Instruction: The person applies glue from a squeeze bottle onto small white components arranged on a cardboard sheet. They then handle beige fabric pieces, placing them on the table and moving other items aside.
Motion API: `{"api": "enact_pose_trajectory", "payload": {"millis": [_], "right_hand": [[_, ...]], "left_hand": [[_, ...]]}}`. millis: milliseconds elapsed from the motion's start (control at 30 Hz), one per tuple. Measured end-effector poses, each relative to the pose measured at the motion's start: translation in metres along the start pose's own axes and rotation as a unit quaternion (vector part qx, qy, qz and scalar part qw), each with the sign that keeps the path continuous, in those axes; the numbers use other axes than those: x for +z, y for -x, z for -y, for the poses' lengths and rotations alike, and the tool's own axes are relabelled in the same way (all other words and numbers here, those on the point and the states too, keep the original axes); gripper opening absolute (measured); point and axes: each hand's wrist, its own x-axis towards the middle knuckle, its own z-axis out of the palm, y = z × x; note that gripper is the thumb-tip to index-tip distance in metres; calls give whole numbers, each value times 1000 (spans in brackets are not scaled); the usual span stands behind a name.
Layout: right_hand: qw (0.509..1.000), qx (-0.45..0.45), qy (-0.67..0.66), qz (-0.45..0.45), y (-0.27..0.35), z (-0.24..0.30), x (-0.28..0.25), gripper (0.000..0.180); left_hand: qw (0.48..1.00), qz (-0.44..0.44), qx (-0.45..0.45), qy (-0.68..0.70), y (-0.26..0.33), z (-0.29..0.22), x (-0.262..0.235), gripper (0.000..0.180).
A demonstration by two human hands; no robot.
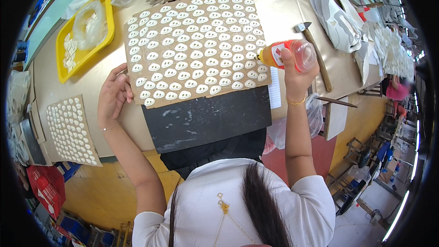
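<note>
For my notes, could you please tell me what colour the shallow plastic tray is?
The tray is bright yellow, clearest in the head view.

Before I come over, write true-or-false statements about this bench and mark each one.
1. The right hand holds a red-labelled clear plastic bottle. True.
2. The wooden-handled hammer lies left of the large brown cardboard sheet. False: it lies to the right.
3. The shallow yellow plastic tray holds a translucent plastic bag. True.
4. The left hand grips the hammer. False: it is at the cardboard sheet's left edge.
5. Small white rounded pieces are spread across the cardboard sheet. True.
</note>
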Motion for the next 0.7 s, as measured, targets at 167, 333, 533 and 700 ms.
{"api": "enact_pose_trajectory", "payload": {"millis": [167, 333, 533, 700], "right_hand": [[1000, 5, -18, 6, 4, 3, 5, 29], [1000, -4, -24, 13, 3, 6, 12, 28], [1000, -16, -3, 15, -3, 4, 17, 29], [1000, -29, 10, 0, -9, 0, 14, 30]], "left_hand": [[1000, 6, 5, 2, 1, 0, -1, 38], [1000, 7, 3, 2, 0, 0, 0, 38], [1000, 5, 10, 0, 1, 1, -1, 38], [1000, 3, 6, 0, 1, -1, 2, 37]]}}
